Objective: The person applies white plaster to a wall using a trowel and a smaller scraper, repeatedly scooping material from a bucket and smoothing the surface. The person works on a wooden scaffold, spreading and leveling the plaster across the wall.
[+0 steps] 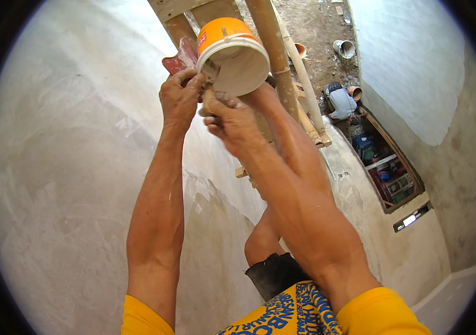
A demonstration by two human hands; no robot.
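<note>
An orange-and-white bucket (243, 67) is tilted with its pale, smeared mouth toward me. Beside its left rim, my left hand (179, 100) is closed on a red scraper (183, 57) caked with whitish paste. My right hand (231, 120) is closed around the tan handle (208, 103) of a small putty knife, just below the bucket's mouth. The knife's paste-covered blade (210, 71) shows against the left inner rim. Both hands are close together, dusted with dried paste. The right fingertips are partly hidden and slightly blurred.
Bamboo scaffold poles (271, 47) and planks rise beyond the bucket. A plastered wall (70, 184) fills the left side. Far below are a crouching person (341, 102), a pale bucket (344, 49) on the dirt ground, and a framed wall opening (389, 162).
</note>
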